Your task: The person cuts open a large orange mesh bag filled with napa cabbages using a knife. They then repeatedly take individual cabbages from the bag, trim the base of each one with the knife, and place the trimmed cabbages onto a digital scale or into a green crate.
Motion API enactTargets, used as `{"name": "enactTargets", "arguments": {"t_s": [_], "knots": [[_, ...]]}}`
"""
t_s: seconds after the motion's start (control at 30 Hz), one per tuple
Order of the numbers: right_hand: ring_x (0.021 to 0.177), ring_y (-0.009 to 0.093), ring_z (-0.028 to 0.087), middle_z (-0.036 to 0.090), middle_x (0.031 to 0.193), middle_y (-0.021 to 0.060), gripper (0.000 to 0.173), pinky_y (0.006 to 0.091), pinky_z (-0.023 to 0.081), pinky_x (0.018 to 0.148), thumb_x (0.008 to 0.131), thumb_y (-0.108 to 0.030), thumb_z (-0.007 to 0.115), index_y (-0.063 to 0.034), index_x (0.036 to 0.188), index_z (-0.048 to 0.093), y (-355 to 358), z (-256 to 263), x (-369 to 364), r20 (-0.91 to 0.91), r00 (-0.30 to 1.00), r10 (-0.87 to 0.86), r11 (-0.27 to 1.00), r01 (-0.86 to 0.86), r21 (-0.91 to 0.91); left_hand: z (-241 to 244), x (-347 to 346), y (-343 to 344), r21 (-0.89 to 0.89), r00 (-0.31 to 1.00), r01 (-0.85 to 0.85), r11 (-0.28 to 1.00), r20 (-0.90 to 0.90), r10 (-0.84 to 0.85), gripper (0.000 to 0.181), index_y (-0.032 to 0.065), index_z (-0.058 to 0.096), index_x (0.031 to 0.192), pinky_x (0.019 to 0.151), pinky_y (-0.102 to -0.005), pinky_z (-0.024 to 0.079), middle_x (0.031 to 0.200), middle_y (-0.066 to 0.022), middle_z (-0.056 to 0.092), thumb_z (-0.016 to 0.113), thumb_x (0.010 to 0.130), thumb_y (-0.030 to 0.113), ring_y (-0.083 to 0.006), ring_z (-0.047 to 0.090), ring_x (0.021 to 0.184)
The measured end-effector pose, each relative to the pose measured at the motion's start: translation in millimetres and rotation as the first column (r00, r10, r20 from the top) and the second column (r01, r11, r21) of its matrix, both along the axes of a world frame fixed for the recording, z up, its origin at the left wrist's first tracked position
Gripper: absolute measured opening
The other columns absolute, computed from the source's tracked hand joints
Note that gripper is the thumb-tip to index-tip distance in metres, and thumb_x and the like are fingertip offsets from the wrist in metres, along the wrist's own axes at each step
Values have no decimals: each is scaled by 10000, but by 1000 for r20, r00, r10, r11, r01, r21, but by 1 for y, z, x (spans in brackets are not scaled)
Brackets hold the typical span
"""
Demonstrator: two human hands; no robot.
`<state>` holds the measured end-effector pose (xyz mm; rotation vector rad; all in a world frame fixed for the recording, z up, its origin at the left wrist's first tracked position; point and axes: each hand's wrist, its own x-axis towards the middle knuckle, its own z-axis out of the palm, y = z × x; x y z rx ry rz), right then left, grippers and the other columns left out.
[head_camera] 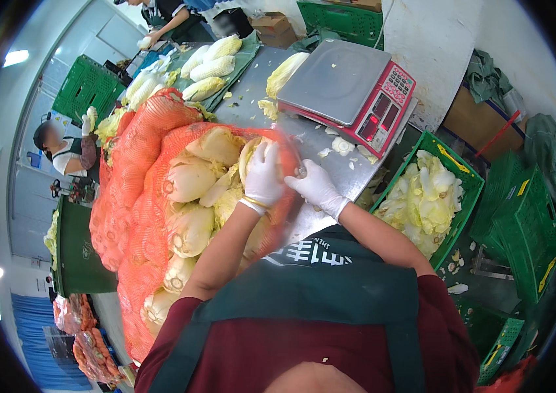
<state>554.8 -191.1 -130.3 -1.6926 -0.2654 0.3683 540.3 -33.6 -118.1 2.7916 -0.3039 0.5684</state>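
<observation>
My left hand, in a white glove with a yellow band at the wrist, grips a napa cabbage at the mouth of an opened orange mesh sack. More napa cabbages lie in this sack, their cut stem ends showing. Beside the sack's blurred right edge is my right hand, also gloved. Its fingers are closed around a small shiny object, mostly hidden, whose kind I cannot make out. Both hands are over the near part of a metal table.
A red weighing scale stands ahead, among leaf scraps. Net-wrapped cabbages lie farther back. At right, a green crate holds trimmed leaves, near stacked crates. Two people work beyond the table. A green bin stands left.
</observation>
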Motion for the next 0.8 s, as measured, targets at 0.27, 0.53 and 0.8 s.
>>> {"name": "enactTargets", "arguments": {"t_s": [0.27, 0.53, 0.8], "knots": [[643, 283, 544, 568, 703, 152, 198, 381, 442, 589, 754, -202, 564, -19, 830, 558, 4, -6, 1, 150, 988, -25, 1000, 22, 22, 39, -37, 67, -655, 995, -53, 754, -98, -15, 817, -15, 389, 1314, 913, -302, 434, 1198, -109, 512, 802, 619, 95, -166, 504, 1086], [431, 94, 474, 515, 599, 24, 152, 253, 374, 384, 818, -177, 578, -40, 866, 531, -18, 5, -1, -184, 976, 112, 990, -93, 109, 162, -107, 94, -889, 989, 67, 452, 118, 85, 699, -6, 404, 1307, 932, -385, 462, 1229, -174, 499, 678, 668, 68, -276, 521, 1122], [855, 144, 571, 538, 1227, 117, 677, 255, 461, 771, 788, -264, 710, 6, 1322, 393, -60, 77, 2, 124, 977, 174, 759, -214, 615, 182, -84, 62, -998, 983, 22, 59, 11, -182, 626, -77, 390, 1284, 975, -423, 415, 1256, -211, 491, 560, 772, 240, -314, 514, 1138]]}}
